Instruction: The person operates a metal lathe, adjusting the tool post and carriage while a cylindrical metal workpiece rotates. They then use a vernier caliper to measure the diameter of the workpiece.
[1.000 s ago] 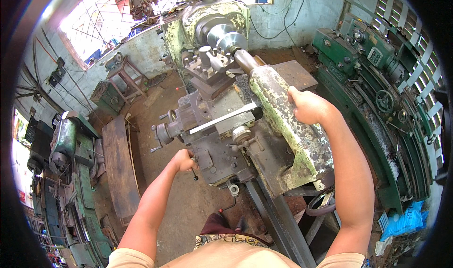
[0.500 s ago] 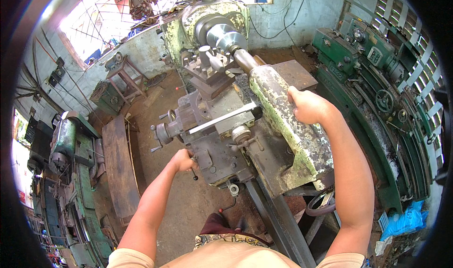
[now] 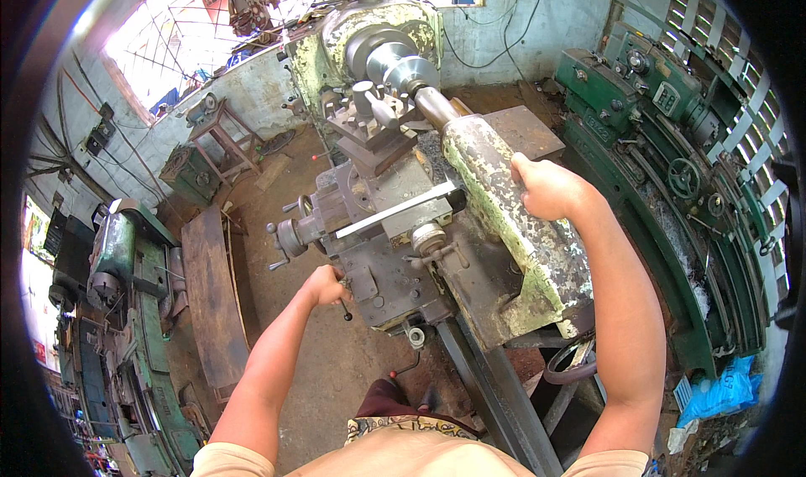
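Note:
A large lathe with worn, flaking green paint stands before me. My left hand [image 3: 325, 286] is closed round a small control handle at the near left side of the grey carriage [image 3: 388, 288]; its fingers hide most of the handle. A black-knobbed lever [image 3: 347, 311] hangs just below that hand. My right hand [image 3: 552, 189] lies on the tailstock [image 3: 495, 170], fingers curled against its upper edge. Beyond it, a shiny cylindrical metal workpiece [image 3: 401, 67] sits between the chuck [image 3: 366, 50] and the tailstock quill [image 3: 435, 107]. The tool post [image 3: 369, 120] stands to its left.
Another green lathe [image 3: 642, 133] runs along the right wall, with a blue plastic bag [image 3: 718, 393] near its end. A further green machine [image 3: 126, 267] and a wooden board [image 3: 214, 288] stand at left. A tailstock handwheel [image 3: 573, 362] lies below my right forearm.
The bright workpiece shows a slightly different pattern of light and shade. Both hands keep their places.

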A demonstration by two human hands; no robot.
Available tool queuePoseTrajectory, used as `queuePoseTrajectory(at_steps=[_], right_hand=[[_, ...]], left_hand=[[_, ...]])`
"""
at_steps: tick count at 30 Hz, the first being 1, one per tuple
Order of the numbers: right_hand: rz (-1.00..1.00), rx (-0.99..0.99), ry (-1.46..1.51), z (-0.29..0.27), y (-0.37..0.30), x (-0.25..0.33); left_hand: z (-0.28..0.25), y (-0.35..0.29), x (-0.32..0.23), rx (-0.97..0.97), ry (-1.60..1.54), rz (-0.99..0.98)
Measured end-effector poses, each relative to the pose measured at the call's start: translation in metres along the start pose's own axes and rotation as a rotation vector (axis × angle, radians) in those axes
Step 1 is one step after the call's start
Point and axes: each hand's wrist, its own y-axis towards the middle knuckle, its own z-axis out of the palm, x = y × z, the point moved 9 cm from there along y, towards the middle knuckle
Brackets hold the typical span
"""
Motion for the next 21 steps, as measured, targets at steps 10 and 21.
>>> queuePoseTrajectory(at_steps=[10, 21], right_hand=[[-0.005, -0.037, 0.001, -0.0016, -0.0004, 0.0008], [0.019, 0.004, -0.014, -0.0008, -0.0012, 0.0011]], left_hand=[[-0.0016, -0.0005, -0.0008, -0.017, -0.011, 0.007], [-0.0014, 0.0009, 0.0004, -0.012, 0.033, 0.011]])
